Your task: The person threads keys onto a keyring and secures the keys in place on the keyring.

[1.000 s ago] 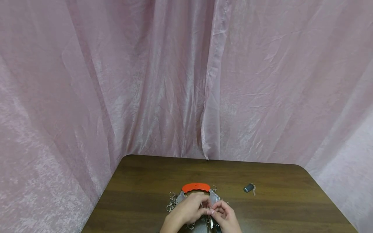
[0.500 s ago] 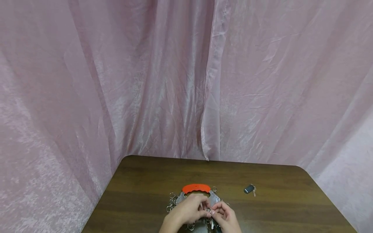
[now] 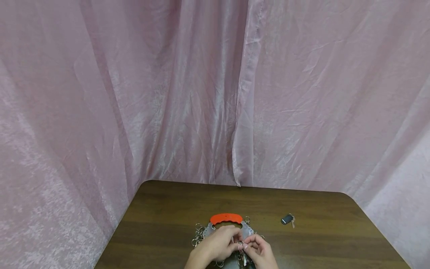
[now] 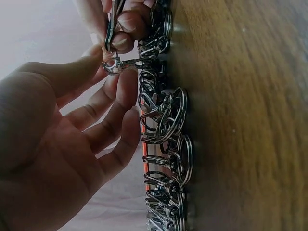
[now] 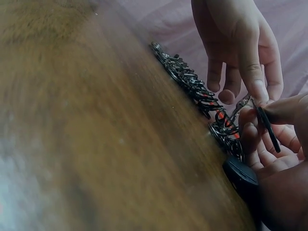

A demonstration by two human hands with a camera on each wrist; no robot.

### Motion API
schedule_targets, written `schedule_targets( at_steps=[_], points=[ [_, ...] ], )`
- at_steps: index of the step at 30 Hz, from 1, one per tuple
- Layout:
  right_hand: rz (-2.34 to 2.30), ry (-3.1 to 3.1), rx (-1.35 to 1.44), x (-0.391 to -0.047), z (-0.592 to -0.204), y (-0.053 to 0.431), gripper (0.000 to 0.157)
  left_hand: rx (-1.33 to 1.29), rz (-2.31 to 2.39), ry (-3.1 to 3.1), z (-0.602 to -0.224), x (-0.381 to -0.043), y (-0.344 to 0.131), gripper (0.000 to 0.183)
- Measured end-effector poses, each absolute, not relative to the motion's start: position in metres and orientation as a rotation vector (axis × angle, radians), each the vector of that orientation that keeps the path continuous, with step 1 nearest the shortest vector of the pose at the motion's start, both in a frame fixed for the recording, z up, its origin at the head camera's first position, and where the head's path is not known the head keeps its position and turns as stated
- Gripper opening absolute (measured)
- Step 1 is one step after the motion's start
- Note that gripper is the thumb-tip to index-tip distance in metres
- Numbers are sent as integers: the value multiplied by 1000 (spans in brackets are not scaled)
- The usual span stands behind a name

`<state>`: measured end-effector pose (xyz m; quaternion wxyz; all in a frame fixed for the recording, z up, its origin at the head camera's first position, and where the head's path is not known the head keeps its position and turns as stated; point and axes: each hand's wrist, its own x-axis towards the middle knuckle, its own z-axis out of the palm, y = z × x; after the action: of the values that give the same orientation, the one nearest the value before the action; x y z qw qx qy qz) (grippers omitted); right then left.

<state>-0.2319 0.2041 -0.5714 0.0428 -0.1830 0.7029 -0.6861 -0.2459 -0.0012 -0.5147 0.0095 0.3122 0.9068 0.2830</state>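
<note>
On the table lies a grey metal key holder plate [image 3: 247, 230] with an orange grip [image 3: 226, 218], its edge hung with several metal key rings [image 4: 175, 159]. My left hand [image 3: 220, 241] pinches a small metal ring [image 4: 112, 65] between thumb and fingers, at a clasp on the plate's near edge. Close on its right, my right hand [image 3: 261, 251] pinches a metal key [image 3: 245, 259] beside that ring; the key appears edge-on in the right wrist view. A black key fob [image 5: 240, 177] sits below the right hand. Whether the key is threaded on the ring is too small to tell.
Farther back on the right of the wooden table [image 3: 322, 224] lies another black key fob [image 3: 287, 219] with a key [image 3: 293, 223]. Pink curtains [image 3: 201, 112] hang behind and beside the table.
The hands stay almost in place. The key and ring between the fingertips have shifted slightly, and the ring shows a little more than before.
</note>
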Motion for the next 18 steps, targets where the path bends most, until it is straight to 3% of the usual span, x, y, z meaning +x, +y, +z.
schedule_targets(
  at_steps=[18],
  points=[
    [-2149, 2064, -505, -231, -574, 204, 28, 954, 984, 2769, -514, -248, 0, 17]
  ],
)
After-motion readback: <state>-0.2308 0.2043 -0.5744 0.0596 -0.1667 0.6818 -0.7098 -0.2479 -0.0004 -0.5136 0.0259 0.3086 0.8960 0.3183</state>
